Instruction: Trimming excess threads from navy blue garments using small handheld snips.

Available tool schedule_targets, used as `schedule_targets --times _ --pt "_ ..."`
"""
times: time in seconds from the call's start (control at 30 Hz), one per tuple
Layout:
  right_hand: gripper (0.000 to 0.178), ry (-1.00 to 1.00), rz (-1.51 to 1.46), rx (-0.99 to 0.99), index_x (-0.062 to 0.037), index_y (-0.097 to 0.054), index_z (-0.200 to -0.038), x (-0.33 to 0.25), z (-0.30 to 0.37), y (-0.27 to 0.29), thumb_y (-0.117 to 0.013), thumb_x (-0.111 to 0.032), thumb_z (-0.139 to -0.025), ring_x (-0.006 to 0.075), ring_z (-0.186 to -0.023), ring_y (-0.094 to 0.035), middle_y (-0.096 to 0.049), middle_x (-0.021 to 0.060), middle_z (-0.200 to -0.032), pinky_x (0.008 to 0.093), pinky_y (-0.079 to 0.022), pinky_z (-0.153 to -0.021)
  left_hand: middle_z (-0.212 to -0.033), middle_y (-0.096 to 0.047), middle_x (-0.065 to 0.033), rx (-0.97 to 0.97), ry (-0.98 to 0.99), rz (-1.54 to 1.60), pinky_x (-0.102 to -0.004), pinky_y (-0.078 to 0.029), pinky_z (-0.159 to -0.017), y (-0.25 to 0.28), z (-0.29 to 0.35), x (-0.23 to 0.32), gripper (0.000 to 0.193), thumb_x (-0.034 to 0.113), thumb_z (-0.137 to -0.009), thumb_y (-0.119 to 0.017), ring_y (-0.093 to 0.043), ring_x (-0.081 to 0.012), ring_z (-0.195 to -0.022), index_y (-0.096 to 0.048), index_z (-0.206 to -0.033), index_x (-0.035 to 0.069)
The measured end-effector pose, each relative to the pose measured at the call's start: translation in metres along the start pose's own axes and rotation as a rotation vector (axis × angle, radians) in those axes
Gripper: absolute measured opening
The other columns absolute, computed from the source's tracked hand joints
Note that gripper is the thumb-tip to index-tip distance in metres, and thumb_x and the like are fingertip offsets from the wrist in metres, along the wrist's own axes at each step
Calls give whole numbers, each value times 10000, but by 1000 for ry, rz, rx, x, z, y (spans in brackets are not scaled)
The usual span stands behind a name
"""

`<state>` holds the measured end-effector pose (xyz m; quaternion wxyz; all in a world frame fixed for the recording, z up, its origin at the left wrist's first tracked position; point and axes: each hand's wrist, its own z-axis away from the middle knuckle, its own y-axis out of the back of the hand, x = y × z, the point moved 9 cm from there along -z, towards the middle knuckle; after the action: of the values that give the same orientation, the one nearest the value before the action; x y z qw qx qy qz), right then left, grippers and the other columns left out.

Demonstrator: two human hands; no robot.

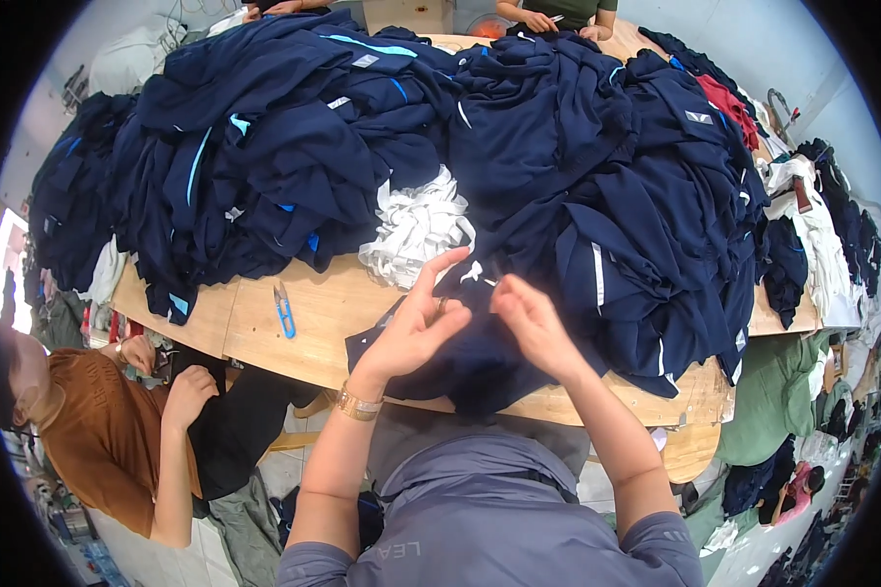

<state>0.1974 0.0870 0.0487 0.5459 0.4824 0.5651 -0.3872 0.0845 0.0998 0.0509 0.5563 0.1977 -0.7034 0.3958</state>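
Above a dark navy garment (480,357) at the table's near edge, both of my hands are raised. My left hand (419,328) holds nothing; its index finger points up and the thumb stands apart. Facing it, my right hand (533,328) has its fingers curled together, slightly blurred at the tips, and what they pinch, if anything, I cannot make out. A small white piece (474,272) lies on the navy cloth between the hands. Just beyond my left fingertips sits a heap of white fabric strips (421,217) in clear plastic. Blue-handled thread snips (284,313) rest farther left.
Large piles of navy garments (294,147) with light blue and white trims cover much of the wooden table (343,293). A person in a brown shirt (108,430) sits at left. Across the table, another person's hands (540,22) show. Green fabric (778,401) hangs at right.
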Motion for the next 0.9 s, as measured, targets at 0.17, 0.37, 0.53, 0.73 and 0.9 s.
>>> schedule_targets --times 0.17,0.37,0.53,0.73,0.9 --pt "308 215 -129 269 -55 -462 -820 -41 -8 74 -422 -320 -972 29 -605 -381 -432 -32 -651 174 -321 -556 -835 -637 -14 -46 26 -550 -229 -441 -691 22 6 17 443 191 -723 -752 -559 -88 -759 -560 -1082 16" --pt "309 287 -69 403 -75 -457 -827 -47 6 142 -431 -351 -962 30 -566 -351 -373 -46 -695 155 -293 -507 -582 -585 -59 -53 -39 -1174 -241 -413 -537 48 13 73 341 269 -656 -792 -506 -63 -563 -627 -733 -19" --pt "306 267 -12 443 -81 -464 -831 -44 15 158 -442 -360 -954 25 -566 -366 -384 -47 -695 145 -294 -508 -545 -514 -88 88 7 -1096 -283 -332 -497 72 16 90 313 269 -714 -746 -392 -107 -524 -607 -720 -12" --pt "305 451 143 581 -79 -452 -826 -63 24 150 -438 -353 -958 46 -531 -376 -420 -28 -616 172 -335 -531 -583 -529 -68 350 -441 -1477 -329 -352 -585 30 15 142 260 244 -722 -740 -399 -217 -613 -600 -712 25" --pt "248 401 340 625 -61 -451 -825 -53 31 143 -483 -272 -953 35 -591 -392 -450 -33 -671 166 -341 -580 -575 -550 -36 319 -196 -1010 -260 -395 -595 61 -1 96 168 182 -815 -666 -499 -133 -616 -618 -766 29"
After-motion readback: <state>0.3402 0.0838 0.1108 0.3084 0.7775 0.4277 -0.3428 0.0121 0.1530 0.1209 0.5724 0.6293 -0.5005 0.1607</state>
